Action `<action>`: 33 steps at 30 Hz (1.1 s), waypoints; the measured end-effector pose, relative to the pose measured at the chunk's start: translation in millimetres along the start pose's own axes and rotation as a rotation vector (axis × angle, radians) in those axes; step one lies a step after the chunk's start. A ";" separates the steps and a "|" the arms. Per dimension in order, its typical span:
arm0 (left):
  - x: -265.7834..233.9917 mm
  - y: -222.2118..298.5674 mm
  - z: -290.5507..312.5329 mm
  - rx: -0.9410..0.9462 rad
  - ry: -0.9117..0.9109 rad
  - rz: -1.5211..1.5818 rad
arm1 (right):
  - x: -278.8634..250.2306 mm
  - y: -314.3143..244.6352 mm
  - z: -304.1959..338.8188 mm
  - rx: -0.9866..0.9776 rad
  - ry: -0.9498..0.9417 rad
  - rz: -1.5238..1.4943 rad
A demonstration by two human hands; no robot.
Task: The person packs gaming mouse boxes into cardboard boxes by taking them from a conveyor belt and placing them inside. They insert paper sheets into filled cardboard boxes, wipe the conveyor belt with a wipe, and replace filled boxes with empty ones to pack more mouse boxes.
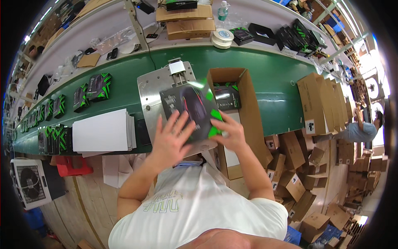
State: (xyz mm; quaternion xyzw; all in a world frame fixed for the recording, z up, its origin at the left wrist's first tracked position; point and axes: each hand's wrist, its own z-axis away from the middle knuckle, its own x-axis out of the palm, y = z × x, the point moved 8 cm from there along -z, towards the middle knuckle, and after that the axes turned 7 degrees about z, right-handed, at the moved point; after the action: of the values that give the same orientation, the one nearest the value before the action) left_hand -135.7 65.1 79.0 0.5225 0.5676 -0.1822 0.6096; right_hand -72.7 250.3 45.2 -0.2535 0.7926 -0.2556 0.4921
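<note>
A black and green computer mouse box, with a mouse pictured on its face, is held up in front of me, above a metal plate device on the bench. My right hand grips the box at its lower right edge, thumb and fingers around a green corner. Spread and slightly blurred, the fingers of my left hand lie over the lower left of its face. Just right of it stands an open cardboard carton with another mouse box inside.
The green bench carries a stack of white sheets and several mouse boxes at left. Flattened cartons lean at right, with loose cartons on the floor. A shelf behind holds a tape roll and black boxes.
</note>
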 end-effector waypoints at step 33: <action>1.5 -2.8 -56.0 0.129 -0.042 0.207 | -19.7 -30.2 95.4 0.090 0.208 -0.115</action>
State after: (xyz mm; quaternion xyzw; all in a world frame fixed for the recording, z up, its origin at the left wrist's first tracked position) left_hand -165.6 111.8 87.1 0.6124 0.4849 -0.1653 0.6021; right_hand 26.3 225.9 41.0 -0.2483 0.8114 -0.3434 0.4025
